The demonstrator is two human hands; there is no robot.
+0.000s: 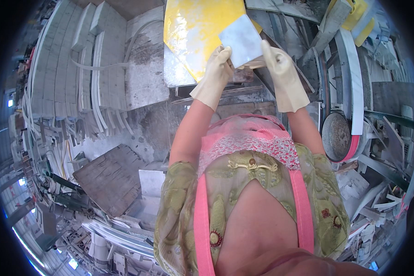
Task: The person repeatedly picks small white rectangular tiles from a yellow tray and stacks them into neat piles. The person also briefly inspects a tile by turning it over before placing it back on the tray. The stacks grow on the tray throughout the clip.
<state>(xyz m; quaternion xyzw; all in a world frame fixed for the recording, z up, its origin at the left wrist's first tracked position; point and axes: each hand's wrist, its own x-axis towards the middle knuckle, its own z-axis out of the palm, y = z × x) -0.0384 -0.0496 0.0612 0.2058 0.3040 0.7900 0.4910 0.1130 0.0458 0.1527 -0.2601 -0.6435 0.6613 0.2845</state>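
A square, pale grey-white tile (pixel 242 40) is held up in front of me, tilted, with a corner toward the top. My left hand (pixel 219 69), in a cream rubber glove, grips its lower left edge, thumb on the face. On the right edge is my right hand (pixel 280 69), gloved the same way, its thumb along the edge and its fingers underneath. Beyond and below the tile lies a wet, shiny yellow sheet (pixel 193 32) over a work surface. The fingers behind the tile are mostly hidden.
Tall stacks of grey-white slabs (pixel 55 69) stand at the left. A brown board (pixel 110 179) leans at the lower left. On the right are a round grey wheel-like disc (pixel 336 137), a long white strip (pixel 352 83) and metal framing. Offcuts lie around the lower right.
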